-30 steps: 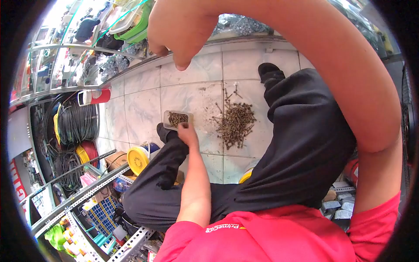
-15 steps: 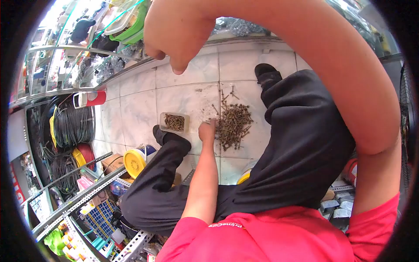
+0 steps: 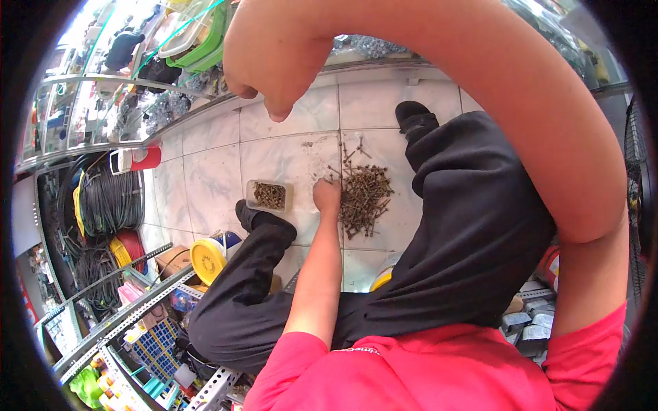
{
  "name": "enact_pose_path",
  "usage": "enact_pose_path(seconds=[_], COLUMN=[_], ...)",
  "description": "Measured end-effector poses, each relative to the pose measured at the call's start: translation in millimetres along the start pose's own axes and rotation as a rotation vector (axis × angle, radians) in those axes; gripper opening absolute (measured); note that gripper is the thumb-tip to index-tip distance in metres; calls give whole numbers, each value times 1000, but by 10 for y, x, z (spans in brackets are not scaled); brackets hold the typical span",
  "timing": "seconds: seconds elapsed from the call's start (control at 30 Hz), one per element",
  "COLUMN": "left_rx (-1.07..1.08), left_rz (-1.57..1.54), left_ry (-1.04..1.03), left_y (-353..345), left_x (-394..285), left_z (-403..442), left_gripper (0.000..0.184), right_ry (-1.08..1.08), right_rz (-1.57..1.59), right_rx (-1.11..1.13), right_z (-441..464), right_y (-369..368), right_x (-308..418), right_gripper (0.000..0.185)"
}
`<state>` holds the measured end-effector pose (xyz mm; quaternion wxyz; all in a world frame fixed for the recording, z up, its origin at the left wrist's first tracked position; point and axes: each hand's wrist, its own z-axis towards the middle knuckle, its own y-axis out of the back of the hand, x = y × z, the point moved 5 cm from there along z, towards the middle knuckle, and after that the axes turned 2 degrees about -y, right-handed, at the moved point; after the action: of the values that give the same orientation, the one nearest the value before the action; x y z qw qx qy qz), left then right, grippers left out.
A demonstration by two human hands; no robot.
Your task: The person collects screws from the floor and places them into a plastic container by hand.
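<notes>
Brown screws [image 3: 366, 200] just beside the left fingers [image 3: 323, 186]

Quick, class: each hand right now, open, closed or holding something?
Left hand: at the edge of the screw pile; open or closed cannot be told.
Right hand: raised, fingers bent; open or closed cannot be told.

Your shirt [image 3: 439, 373], along the bottom of the frame, is bright pinkish red with small white lettering; your trousers [image 3: 473, 205] are plain black. At centre, you have whitish floor tiles [image 3: 274, 154] with faint grey marbling and darker lines, and dull brown fasteners [image 3: 367, 198]. Left of centre, the round lid [image 3: 207, 262] is yellow with dark writing. The upper-left tub [image 3: 207, 56] is vivid green, and the coiled cable [image 3: 116, 195] at far left is black.
</notes>
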<state>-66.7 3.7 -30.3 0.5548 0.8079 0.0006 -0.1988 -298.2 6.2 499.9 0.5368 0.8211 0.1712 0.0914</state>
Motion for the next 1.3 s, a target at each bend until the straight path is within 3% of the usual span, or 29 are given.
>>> enact_pose_path(seconds=[0.17, 0.37, 0.57, 0.77, 0.87, 0.97, 1.17, 1.3], left_rx=[-75, -211, -26, -66, -240, -128, -170, -64], left_rz=[-186, -110, -129, -157, -242, -349, -187, -36], left_ry=[32, -19, 123, -4, -46, -3, 28, -41], left_y=[99, 29, -17, -55, -66, -84, -123, -45], left_x=[-102, -231, -183, 7, 78, 66, -137, -276], left_z=[-115, -158, -47, 60, 206, 362, 391, 302], left_gripper=[36, 35, 36, 33, 30, 34, 31, 34], right_ry=[-121, -99, 4, -150, -152, -169, -142, -126], right_rz=[-10, -25, 5, 13, 38, 22, 52, 12], right_rx=[-24, -25, 43, 19, 5, -26, -2, -7], right_z=[-69, -27, 39, -157, -178, -199, -190, -126], right_y=[-16, -19, -24, -6, -9, -24, 6, -26], right_x=[39, 74, -47, 45, 36, 61, 34, 12], right_gripper=[40, 40, 42, 42, 42, 41, 39, 38])
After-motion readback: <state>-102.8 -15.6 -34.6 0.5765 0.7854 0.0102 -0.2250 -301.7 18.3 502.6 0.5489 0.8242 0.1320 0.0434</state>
